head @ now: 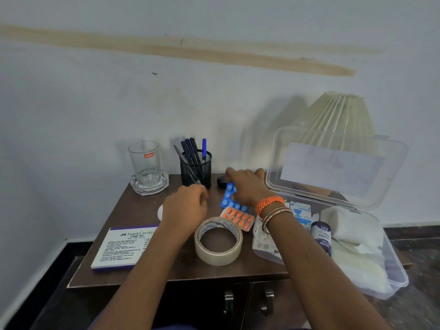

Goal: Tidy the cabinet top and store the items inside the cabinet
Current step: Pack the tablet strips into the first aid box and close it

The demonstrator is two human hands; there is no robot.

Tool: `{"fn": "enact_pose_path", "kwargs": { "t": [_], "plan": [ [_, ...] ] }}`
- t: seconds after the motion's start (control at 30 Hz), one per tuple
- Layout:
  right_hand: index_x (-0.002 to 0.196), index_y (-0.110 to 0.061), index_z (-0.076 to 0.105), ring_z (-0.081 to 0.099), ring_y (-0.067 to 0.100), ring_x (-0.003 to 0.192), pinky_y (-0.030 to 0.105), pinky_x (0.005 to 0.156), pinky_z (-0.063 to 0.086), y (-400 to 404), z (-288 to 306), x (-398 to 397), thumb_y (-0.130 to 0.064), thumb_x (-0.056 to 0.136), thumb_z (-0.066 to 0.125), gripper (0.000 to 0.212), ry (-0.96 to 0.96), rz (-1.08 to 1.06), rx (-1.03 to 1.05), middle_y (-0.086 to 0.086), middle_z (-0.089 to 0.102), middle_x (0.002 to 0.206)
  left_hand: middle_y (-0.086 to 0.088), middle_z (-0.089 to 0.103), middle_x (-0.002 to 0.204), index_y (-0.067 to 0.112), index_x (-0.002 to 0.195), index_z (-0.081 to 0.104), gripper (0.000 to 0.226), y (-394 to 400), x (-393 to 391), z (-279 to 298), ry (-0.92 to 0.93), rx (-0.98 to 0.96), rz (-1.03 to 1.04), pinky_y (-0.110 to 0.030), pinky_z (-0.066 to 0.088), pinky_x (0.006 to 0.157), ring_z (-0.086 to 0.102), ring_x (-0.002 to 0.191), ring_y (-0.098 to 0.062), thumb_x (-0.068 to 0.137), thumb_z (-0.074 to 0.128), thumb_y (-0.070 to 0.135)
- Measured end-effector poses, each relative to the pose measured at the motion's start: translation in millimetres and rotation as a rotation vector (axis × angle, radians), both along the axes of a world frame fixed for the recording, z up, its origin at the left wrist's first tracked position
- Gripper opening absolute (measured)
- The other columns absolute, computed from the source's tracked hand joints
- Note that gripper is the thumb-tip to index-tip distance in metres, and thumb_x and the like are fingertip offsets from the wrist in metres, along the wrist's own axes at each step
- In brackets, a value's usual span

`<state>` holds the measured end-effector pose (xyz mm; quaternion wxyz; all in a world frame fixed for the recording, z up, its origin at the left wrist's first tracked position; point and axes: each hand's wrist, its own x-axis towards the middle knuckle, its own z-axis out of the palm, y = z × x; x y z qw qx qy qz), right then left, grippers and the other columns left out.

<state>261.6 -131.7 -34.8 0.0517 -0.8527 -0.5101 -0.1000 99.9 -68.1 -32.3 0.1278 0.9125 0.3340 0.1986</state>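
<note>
My right hand (pixel 246 186) grips a blue blister pack of pills (pixel 228 196), lifted and tilted above the brown cabinet top (pixel 133 210). An orange blister pack (pixel 238 217) lies flat just below it. My left hand (pixel 184 210) hovers over the middle of the top with fingers curled, holding nothing that I can see; it partly hides a small white round thing (pixel 160 212). A roll of clear tape (pixel 218 240) sits in front. A stamp pad box (pixel 123 248) lies at the front left.
A glass on a coaster (pixel 145 166) and a mesh pen holder (pixel 196 169) stand at the back. An open clear plastic box (pixel 395 272) with medical supplies overhangs the right edge, a lampshade (pixel 338 115) behind it. A small black object (pixel 221 181) lies near the pen holder. Cabinet door handles (pixel 228 302) show below.
</note>
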Motion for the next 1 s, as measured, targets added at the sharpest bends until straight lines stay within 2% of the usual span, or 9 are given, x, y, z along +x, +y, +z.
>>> {"fn": "enact_pose_path", "kwargs": {
  "t": [0.23, 0.33, 0.43, 0.53, 0.63, 0.73, 0.87, 0.93, 1.0],
  "plan": [
    [0.101, -0.012, 0.062, 0.058, 0.020, 0.082, 0.030, 0.071, 0.049, -9.8, 34.4, -12.1, -0.003, 0.078, 0.064, 0.025, 0.480, 0.163, 0.548, 0.009, 0.066, 0.096, 0.000, 0.060, 0.113, 0.017, 0.124, 0.051, 0.032, 0.4, 6.9, -0.2, -0.332, -0.259, -0.166, -0.029, 0.044, 0.085, 0.057, 0.104, -0.016, 0.092, 0.053, 0.016],
    [0.100, -0.008, 0.068, 0.058, 0.012, 0.081, 0.016, 0.069, 0.046, -19.9, 53.2, -21.7, -0.009, 0.080, 0.071, 0.020, 0.614, 0.242, 0.568, 0.010, 0.070, 0.098, 0.002, 0.064, 0.103, 0.027, 0.104, 0.058, 0.012, -11.8, 9.3, 11.7, -0.571, -0.593, -0.191, -0.039, 0.051, 0.088, 0.062, 0.098, -0.018, 0.092, 0.055, 0.028],
    [0.099, -0.008, 0.071, 0.064, 0.016, 0.084, 0.027, 0.078, 0.052, -37.3, 62.9, -28.2, -0.012, 0.084, 0.070, 0.016, 0.705, 0.304, 0.592, 0.009, 0.072, 0.095, -0.008, 0.070, 0.097, 0.023, 0.088, 0.064, 0.008, -27.7, 7.2, 23.0, -0.807, -0.871, -0.227, -0.034, 0.060, 0.075, 0.069, 0.087, -0.018, 0.091, 0.058, 0.018],
    [0.099, -0.008, 0.069, 0.067, 0.014, 0.078, 0.026, 0.071, 0.056, -66.3, 66.4, -29.2, -0.014, 0.087, 0.068, 0.013, 0.850, 0.306, 0.696, 0.012, 0.072, 0.087, -0.002, 0.071, 0.091, 0.020, 0.090, 0.064, 0.008, -46.8, 9.2, 29.6, -0.855, -1.055, -0.282, -0.018, 0.056, 0.058, 0.070, 0.075, -0.007, 0.089, 0.059, 0.014],
    [0.092, -0.011, 0.064, 0.064, 0.010, 0.065, 0.021, 0.056, 0.051, -107.9, 60.3, -26.0, -0.011, 0.085, 0.069, 0.009, 0.958, 0.212, 0.861, 0.011, 0.068, 0.074, 0.000, 0.073, 0.085, 0.016, 0.093, 0.065, 0.010, -69.8, 18.0, 30.5, -0.763, -1.182, -0.425, -0.021, 0.058, 0.062, 0.072, 0.074, -0.010, 0.090, 0.057, 0.011],
    [0.092, -0.011, 0.059, 0.063, 0.015, 0.069, 0.027, 0.058, 0.049, -153.9, 46.3, -13.6, -0.010, 0.084, 0.070, 0.014, 0.899, 0.036, 0.915, 0.012, 0.065, 0.072, -0.005, 0.073, 0.088, 0.011, 0.100, 0.064, 0.013, -100.3, 31.4, 21.5, -0.565, -1.146, -0.572, -0.023, 0.058, 0.072, 0.071, 0.072, -0.011, 0.089, 0.057, 0.006],
    [0.092, -0.014, 0.060, 0.064, 0.014, 0.075, 0.018, 0.061, 0.047, -209.4, 29.4, 8.9, -0.013, 0.082, 0.072, 0.015, 0.742, -0.182, 0.812, 0.006, 0.067, 0.077, -0.006, 0.073, 0.079, 0.019, 0.091, 0.064, 0.013, -128.4, 51.6, -3.6, -0.363, -0.667, -0.570, -0.013, 0.047, 0.069, 0.061, 0.062, 0.004, 0.086, 0.062, 0.006],
    [0.088, -0.017, 0.063, 0.063, 0.012, 0.077, 0.011, 0.061, 0.045, -228.4, 21.6, 16.0, -0.014, 0.081, 0.072, 0.011, 0.612, -0.259, 0.700, -0.002, 0.065, 0.076, 0.000, 0.071, 0.081, 0.021, 0.088, 0.064, 0.016, -134.2, 56.4, -11.6, -0.315, -0.491, -0.561, -0.010, 0.043, 0.069, 0.062, 0.069, 0.002, 0.085, 0.062, 0.005],
    [0.083, -0.023, 0.065, 0.064, 0.014, 0.084, 0.023, 0.074, 0.050, -240.0, 13.1, 20.7, -0.019, 0.080, 0.072, 0.008, 0.526, -0.327, 0.566, -0.007, 0.065, 0.078, 0.000, 0.071, 0.089, 0.019, 0.089, 0.066, 0.018, -137.2, 58.4, -18.4, -0.274, -0.428, -0.589, -0.005, 0.041, 0.072, 0.064, 0.082, -0.007, 0.084, 0.060, 0.002]
  ]
}}
